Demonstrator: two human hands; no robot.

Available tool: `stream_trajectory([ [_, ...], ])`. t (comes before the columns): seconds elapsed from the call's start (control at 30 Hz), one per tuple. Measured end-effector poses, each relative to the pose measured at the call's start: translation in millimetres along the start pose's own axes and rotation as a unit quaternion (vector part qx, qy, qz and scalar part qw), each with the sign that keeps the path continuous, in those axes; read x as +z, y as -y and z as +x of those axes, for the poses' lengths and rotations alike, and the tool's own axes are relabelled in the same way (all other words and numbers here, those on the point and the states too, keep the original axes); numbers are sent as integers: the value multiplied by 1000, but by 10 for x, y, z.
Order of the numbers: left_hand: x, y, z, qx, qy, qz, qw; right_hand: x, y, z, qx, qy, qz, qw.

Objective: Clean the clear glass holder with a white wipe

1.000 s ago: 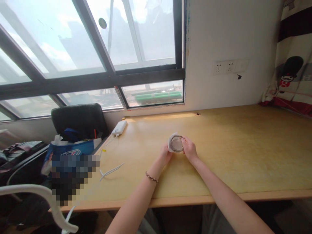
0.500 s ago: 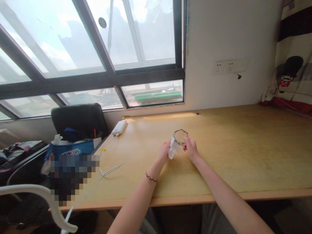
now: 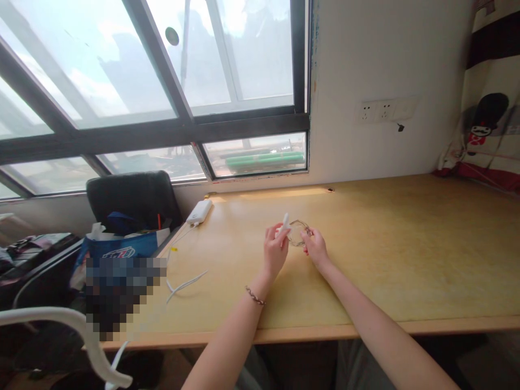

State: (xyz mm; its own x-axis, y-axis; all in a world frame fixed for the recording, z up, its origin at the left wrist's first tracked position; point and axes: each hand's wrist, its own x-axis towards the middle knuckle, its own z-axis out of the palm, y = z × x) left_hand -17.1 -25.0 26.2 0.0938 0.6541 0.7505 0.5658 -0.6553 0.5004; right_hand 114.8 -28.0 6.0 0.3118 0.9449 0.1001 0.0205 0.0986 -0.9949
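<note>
My right hand point(image 3: 316, 248) is closed on the right side of a clear, many-sided glass ashtray point(image 3: 293, 243), its thumb over the near rim. The ashtray is held up over the desk and tilted, its opening partly facing me. At its left edge, my left hand point(image 3: 276, 249) pinches a folded white tissue point(image 3: 286, 220) between thumb and fingers. The tissue sticks up beside the glass rim; whether it touches the glass I cannot tell. A braided bracelet point(image 3: 255, 296) circles my left wrist.
Both forearms reach across the wooden desk point(image 3: 406, 249). A white power bank point(image 3: 199, 212) lies at its left edge, with a white cable point(image 3: 187, 284) running nearby. Beyond that edge are a black chair point(image 3: 132, 195) and a blue bag point(image 3: 117, 250). A white curved tube point(image 3: 87, 330) is at lower left.
My left hand has turned and risen slightly, and the tissue, which hung down loosely, now stands bunched upward. The glass ashtray has tilted and shifted slightly in my right hand.
</note>
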Motion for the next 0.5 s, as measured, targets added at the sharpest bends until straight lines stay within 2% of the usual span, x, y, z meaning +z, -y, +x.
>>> stream_trajectory([
  [0.07, 9, -36, -4, 60, 60, 24, 996, -3, -3, 3, 1, 5, 3, 1000],
  [0.13, 15, -71, -2, 89, 102, 36, 990, -13, -2, 12, 2, -3, 7, 1000],
  [0.33, 29, -190, -28, 115, 198, 52, 972, -65, 11, 39, -4, -48, 7, 999],
  [0.5, -13, -246, -25, 123, 230, 46, 964, -79, 29, 22, -1, -33, -3, 999],
])
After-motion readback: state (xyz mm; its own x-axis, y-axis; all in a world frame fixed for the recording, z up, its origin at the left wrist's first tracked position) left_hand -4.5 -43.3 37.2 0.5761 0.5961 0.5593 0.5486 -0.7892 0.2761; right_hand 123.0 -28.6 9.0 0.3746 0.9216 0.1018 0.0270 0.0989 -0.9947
